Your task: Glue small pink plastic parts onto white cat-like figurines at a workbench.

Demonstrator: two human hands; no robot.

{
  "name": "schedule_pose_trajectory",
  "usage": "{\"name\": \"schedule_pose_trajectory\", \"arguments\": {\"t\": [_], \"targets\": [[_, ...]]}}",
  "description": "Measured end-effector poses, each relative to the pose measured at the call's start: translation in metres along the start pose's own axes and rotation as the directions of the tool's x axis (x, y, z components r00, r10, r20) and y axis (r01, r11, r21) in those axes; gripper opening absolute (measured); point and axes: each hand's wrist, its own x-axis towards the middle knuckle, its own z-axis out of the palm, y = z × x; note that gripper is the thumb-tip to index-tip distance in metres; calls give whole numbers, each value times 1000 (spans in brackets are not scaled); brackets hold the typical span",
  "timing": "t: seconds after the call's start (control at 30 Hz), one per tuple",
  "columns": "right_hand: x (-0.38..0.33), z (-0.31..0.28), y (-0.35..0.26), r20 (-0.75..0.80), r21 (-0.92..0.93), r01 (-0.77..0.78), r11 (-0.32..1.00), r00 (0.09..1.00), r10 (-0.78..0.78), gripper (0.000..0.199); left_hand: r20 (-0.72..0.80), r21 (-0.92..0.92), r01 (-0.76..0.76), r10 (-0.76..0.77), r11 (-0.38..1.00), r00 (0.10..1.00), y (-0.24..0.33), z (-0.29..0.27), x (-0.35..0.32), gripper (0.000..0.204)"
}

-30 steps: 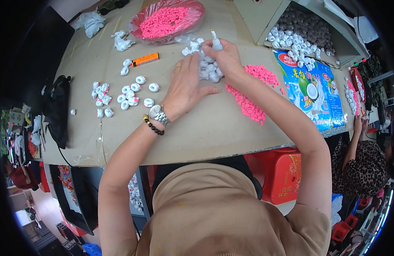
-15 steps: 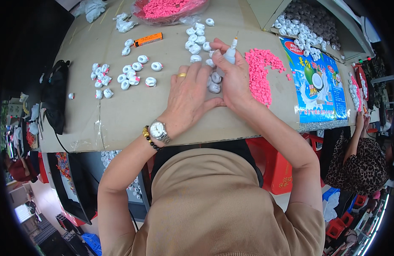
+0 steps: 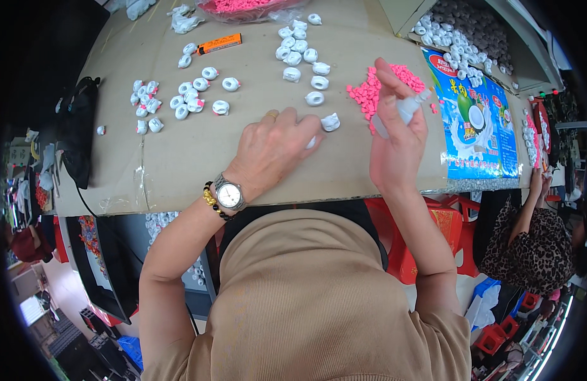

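My left hand [image 3: 271,152] rests low over the table's near side, its fingers curled round a small white piece [image 3: 311,143] that only partly shows. Beside its fingertips lies another white piece [image 3: 330,122]. My right hand [image 3: 398,149] is raised and closed on a translucent squeeze bottle [image 3: 406,109] with a narrow tip pointing up and right. Behind that hand spreads a pile of small pink pieces [image 3: 364,95]. Farther off, a loose column of white hollow rounded pieces [image 3: 293,58] runs away from me. Several white pieces with pink bits [image 3: 190,95] sit in clusters to the left.
An orange box [image 3: 219,43] lies at the far left, near a pink-filled plastic bag [image 3: 242,7]. A blue printed sheet [image 3: 474,127] covers the right side. Beyond it, an open bin [image 3: 497,38] holds white and grey pieces. Another person [image 3: 528,235] sits at right.
My hands have moved apart: the right went right with the bottle, the left stayed near the front. White pieces once between them now lie more spread out.
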Motion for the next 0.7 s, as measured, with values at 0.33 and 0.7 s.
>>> {"name": "schedule_pose_trajectory", "arguments": {"t": [0.33,0.7], "targets": [[-35,-5,-23,-20,-169,-178,969,984,178,28,609,-563,291,-150,-774,779,-6,-17,-7,45],[-37,11,-27,314,-514,-28,858,924,217,33,730,-468,502,2,-727,683,47,-19,-28,63]]}}
